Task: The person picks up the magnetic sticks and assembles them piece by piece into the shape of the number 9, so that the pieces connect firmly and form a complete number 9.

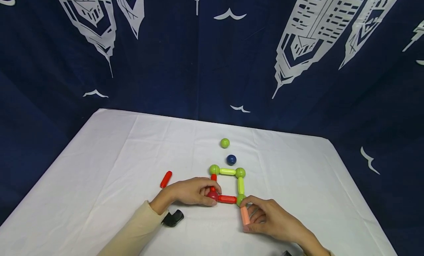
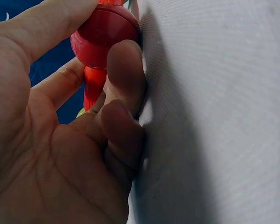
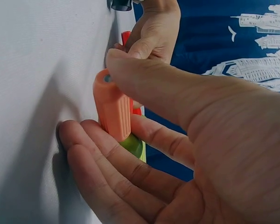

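A square of rods and balls lies flat on the white cloth. My left hand point(image 1: 190, 191) holds its red ball point(image 2: 105, 35) at the near left corner, thumb and fingers around it, partly covering the ball and the red rod point(image 1: 213, 177) beyond. Another red rod point(image 1: 227, 199) runs from that ball to a green ball point(image 1: 240, 200) at the near right corner. Between thumb and fingers, my right hand point(image 1: 273, 219) pinches a peach-coloured rod point(image 3: 114, 112), its far end against that green ball. Yellow-green rods point(image 1: 240, 186) and green balls point(image 1: 214, 169) form the far and right sides.
Behind the square sit a dark blue ball point(image 1: 231, 160) and a loose green ball point(image 1: 225, 143). A loose red rod point(image 1: 166, 179) lies left of the square. Dark blue printed cloth point(image 1: 172, 64) hangs behind the table.
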### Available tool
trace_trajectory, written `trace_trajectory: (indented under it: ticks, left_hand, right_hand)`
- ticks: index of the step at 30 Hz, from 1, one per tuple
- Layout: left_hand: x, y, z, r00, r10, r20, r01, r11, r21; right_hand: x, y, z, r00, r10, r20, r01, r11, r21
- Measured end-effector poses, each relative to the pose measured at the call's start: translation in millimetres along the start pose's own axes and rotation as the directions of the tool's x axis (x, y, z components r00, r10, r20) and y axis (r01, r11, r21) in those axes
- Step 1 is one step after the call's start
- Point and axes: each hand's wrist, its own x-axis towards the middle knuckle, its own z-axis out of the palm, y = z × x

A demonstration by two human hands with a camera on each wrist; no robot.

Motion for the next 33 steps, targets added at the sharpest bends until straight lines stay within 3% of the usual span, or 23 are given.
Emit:
trace_trajectory:
  ticks: [12, 19, 27, 33]
  left_hand:
    - [0.8, -2.1, 1.6, 1.000, -0.004, 0.001, 0.004, 1.000, 0.000]
    - [1.2, -1.5, -0.1, 1.000, 0.001, 0.005, -0.001, 1.000, -0.002]
    - [-1.1, -2.4, -1.0, 1.000, -0.010, -0.006, 0.010, 1.000, 0.001]
    - [-0.3, -0.6, -1.3, 1.000, -0.014, 0.002, 0.014, 1.000, -0.009]
  right_hand:
    - [0.6, 3.0, 2.6, 0.999, -0.047, -0.008, 0.046, 0.995, -0.085]
    - [-3.4, 0.7, -11.4, 0.995, -0.095, 0.016, 0.096, 0.989, -0.110]
    - [11.9, -0.8, -33.4, 0.989, -0.132, -0.064, 0.117, 0.974, -0.193]
    - [40.8, 4.7, -52.0, 0.953, -0.203, -0.225, 0.145, 0.957, -0.252]
